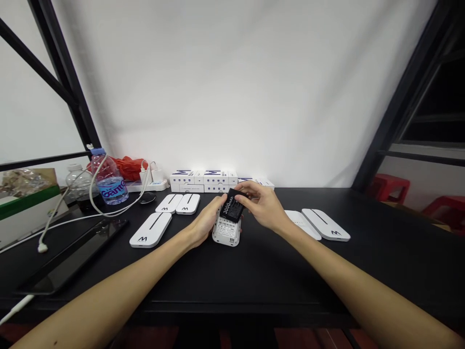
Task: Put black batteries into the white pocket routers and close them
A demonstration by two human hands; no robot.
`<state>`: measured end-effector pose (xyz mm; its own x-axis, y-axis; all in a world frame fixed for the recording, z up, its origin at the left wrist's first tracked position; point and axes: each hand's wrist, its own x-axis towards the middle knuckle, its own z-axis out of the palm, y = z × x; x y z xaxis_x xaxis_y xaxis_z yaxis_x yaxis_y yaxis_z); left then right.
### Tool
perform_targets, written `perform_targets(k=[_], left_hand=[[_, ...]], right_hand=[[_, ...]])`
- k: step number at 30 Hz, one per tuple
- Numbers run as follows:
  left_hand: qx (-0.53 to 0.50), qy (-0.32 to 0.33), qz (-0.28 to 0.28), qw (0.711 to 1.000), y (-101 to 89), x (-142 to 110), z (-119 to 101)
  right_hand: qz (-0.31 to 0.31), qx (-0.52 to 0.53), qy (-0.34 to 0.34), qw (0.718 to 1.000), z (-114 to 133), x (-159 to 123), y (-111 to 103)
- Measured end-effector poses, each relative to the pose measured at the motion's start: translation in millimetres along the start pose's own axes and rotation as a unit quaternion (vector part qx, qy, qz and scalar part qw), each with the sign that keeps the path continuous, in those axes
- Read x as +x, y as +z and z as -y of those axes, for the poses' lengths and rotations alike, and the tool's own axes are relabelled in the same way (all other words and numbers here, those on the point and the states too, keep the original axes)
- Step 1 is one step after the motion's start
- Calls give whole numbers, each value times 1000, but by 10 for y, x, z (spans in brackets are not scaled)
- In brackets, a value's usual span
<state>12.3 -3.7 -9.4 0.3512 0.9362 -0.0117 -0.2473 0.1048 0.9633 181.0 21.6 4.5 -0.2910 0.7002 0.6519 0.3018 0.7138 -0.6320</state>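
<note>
A black 3000mAh battery (232,206) with white printing is pinched in my right hand (262,206), just above the device. My left hand (205,222) grips the side of a white pocket-sized electronic device (225,231), which lies with its labelled back facing up. The battery sits over the device's upper end, and my fingers hide that end. Several similar white devices with a black stripe and W logo lie nearby: one (150,230) beside my left hand, a pair (178,203) behind it, and another pair (326,224) to the right of my right hand.
Everything lies on a black table (261,276). A row of white boxes (203,181) stands at the back. To the left are a black tablet (69,257), a water bottle (109,180), a power strip (148,185) and white cables (90,218).
</note>
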Motion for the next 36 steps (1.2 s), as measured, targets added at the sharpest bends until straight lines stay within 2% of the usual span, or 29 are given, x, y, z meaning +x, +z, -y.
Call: perform_targets(k=[6,13,17,21,24,27,29,31,33,36], left_hand=[[-18,38,6,999,31,-17,21],[-34,78,7,996,75,-23,49],[-34,80,6,996,88,-30,55],[-30,82,-14,996,105,-42,55],[-28,104,-23,994,117,-45,52],[-20,138,-42,989,120,-37,52],[-17,143,-59,988,116,-28,55],[-18,130,-68,989,112,-22,57],[-16,118,-71,990,108,-21,58],[2,118,-76,990,100,-24,58]], right_hand=[[4,11,2,1000,51,-13,6],[-43,-71,-88,993,123,-47,28],[-39,-73,-101,991,132,-64,46],[-48,-65,-88,993,127,-76,81],[-32,-66,-83,994,126,-92,116],[-15,-93,-105,990,122,-107,153],[-28,-105,-107,988,104,-110,174],[-43,-89,-71,993,67,-104,185],[-38,-44,-3,998,16,-95,190],[40,54,99,993,-62,-90,195]])
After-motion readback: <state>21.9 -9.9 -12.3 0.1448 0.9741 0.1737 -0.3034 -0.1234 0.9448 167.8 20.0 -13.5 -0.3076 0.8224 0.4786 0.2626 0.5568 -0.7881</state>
